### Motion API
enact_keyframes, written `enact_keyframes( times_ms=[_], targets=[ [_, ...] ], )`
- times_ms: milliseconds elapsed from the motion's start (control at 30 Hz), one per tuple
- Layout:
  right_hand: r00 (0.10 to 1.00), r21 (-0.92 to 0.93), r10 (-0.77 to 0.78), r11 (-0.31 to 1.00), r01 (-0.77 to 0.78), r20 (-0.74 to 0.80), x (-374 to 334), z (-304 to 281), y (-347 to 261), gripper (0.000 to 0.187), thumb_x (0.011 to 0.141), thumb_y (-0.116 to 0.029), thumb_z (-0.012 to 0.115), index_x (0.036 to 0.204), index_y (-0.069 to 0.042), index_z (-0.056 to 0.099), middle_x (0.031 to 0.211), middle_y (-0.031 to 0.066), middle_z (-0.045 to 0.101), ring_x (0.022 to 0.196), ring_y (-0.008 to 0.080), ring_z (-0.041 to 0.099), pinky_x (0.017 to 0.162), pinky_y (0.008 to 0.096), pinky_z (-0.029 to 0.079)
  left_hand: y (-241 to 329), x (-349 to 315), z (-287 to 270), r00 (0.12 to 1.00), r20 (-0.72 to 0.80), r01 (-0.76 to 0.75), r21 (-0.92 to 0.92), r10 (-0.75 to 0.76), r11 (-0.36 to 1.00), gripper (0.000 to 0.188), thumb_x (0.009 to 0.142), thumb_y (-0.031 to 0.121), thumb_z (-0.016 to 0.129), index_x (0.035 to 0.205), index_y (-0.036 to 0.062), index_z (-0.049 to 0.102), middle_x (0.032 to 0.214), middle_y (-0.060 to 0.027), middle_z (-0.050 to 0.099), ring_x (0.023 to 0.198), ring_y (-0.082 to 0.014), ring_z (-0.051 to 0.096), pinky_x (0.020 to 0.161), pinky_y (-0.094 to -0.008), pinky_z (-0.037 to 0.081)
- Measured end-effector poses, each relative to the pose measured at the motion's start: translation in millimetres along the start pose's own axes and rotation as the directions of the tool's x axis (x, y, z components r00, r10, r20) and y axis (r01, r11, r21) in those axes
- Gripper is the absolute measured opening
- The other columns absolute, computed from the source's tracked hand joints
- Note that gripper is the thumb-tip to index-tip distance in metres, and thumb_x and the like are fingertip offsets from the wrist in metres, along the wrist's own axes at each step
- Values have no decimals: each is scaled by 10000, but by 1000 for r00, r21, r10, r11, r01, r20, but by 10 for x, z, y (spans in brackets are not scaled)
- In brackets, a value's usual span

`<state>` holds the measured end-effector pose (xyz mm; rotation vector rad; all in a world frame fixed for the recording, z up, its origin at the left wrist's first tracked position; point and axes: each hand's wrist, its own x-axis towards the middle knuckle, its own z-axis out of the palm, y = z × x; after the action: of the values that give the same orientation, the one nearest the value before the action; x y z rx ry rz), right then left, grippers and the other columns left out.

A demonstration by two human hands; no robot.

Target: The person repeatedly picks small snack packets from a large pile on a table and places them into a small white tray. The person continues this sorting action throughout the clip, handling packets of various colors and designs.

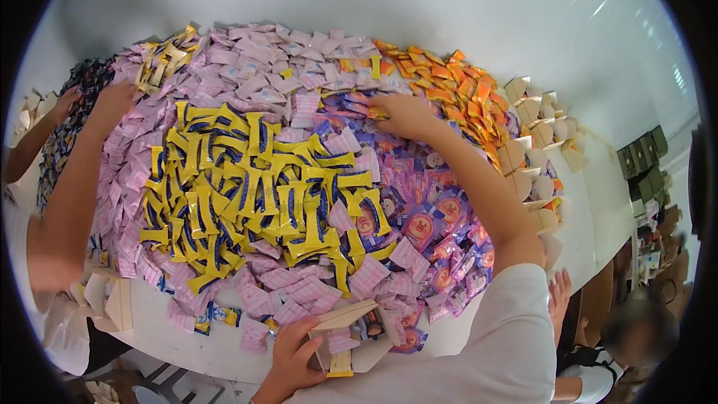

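Observation:
My left hand (294, 355) grips the side of an open white cardboard box (344, 318) near the front edge. In the box lie a pink striped packet (342, 340), a yellow packet (341, 363) and a dark one (370, 324). Farther off, my right hand (404, 116) reaches into the heap where purple packets (419, 224) meet pink ones. Its fingers are curled, and a bit of orange-gold wrapper shows at their tips. Between my hands spreads a pile of yellow and dark-blue packets (254, 187). Pink striped packets (314, 288) surround that pile.
Orange packets (449, 82) lie at the back right, dark packets (75, 120) at far left. Open white boxes (538, 120) line the right side of the white table (194, 352). A co-worker's hand (112, 105) touches the heap at left; another person (598, 366) is at lower right.

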<state>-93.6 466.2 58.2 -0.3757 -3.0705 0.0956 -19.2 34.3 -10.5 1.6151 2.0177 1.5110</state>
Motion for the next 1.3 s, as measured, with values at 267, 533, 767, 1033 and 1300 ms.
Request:
enact_keyframes(
  times_ms=[267, 533, 767, 1033, 1300],
  targets=[
    [930, 943, 360, 277, -186, 78, -963, -936, -676, 364, 759, -95, 553, 1115, -42, 501, 782, 22, 558, 721, 95, 514, 614, 240, 431, -14, -32, 16, 996, -66, -57, -9, 57, 998, 676, 490, 173, 716, 1102, 83, 444, 1130, -192, 514, 941, -353, 535, 763, -442, 420],
    [753, 567, -656, 642, 516, 57, -2211, -827, -1873, 306, 708, -85, 587, 1008, -61, 536, 709, 29, 533, 603, 225, 570, 468, 334, 421, 211, -92, -26, 990, -92, 106, -60, -111, 993, 706, 493, 153, 814, 1047, 92, 381, 1161, -174, 498, 994, -326, 511, 870, -431, 354],
    [851, 327, -519, 819, 471, 75, -2443, -278, -2319, 613, 689, -136, 664, 1237, -85, 393, 959, 91, 518, 830, 262, 571, 629, 337, 454, 393, -238, -42, 966, 61, 256, -113, -250, 960, 768, 542, 198, 829, 1138, 65, 364, 1156, -169, 482, 1033, -332, 492, 863, -401, 402],
    [941, 670, -330, 681, 296, -80, -2718, -282, -2230, 546, 724, -122, 666, 1213, -47, 435, 1176, 165, 459, 993, 311, 525, 770, 356, 455, 263, -337, 50, 991, -36, 126, -84, -129, 988, 803, 532, 141, 824, 1165, 85, 333, 1199, -187, 444, 1061, -344, 488, 867, -395, 419],
    [893, 342, -288, 925, 166, 346, -2712, -155, -2488, 282, 741, -171, 650, 953, -20, 540, 891, 114, 510, 710, 264, 573, 624, 362, 470, 281, -306, 130, 998, 26, 59, -95, -56, 994, 823, 547, 131, 825, 1188, 98, 309, 1227, -197, 423, 1068, -338, 495, 855, -386, 433]
  ],
)
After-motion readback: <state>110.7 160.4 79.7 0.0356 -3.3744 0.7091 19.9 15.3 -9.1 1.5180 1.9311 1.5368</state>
